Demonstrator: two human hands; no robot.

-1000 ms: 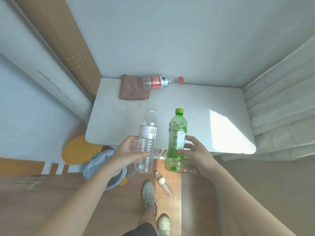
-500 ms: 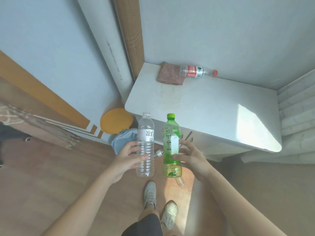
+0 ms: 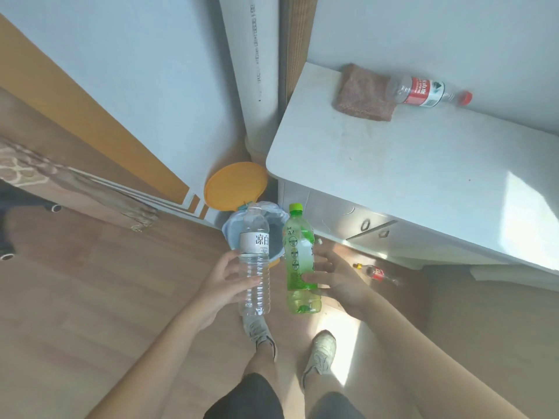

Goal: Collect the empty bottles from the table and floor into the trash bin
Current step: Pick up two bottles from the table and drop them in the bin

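Observation:
My left hand (image 3: 225, 282) grips a clear bottle (image 3: 254, 261) with a white label, held upright. My right hand (image 3: 335, 278) grips a green bottle (image 3: 299, 261) with a green cap, also upright. Both bottles hover just in front of the trash bin (image 3: 231, 234), which has a blue liner and an orange lid (image 3: 234, 186) flipped open behind it. A red-labelled bottle (image 3: 428, 92) lies on its side at the back of the white table (image 3: 408, 164). A small dark bottle (image 3: 378, 273) lies on the floor under the table edge.
A brown cloth (image 3: 361, 93) lies on the table beside the red-labelled bottle. Drawers with handles (image 3: 366, 225) face me below the tabletop. A white pipe (image 3: 257, 71) runs down the corner. My shoes (image 3: 320, 352) stand on the wooden floor.
The view has swung left and down, bringing the bin under the two held bottles. Both hands keep their grip, and the table has slid to the right.

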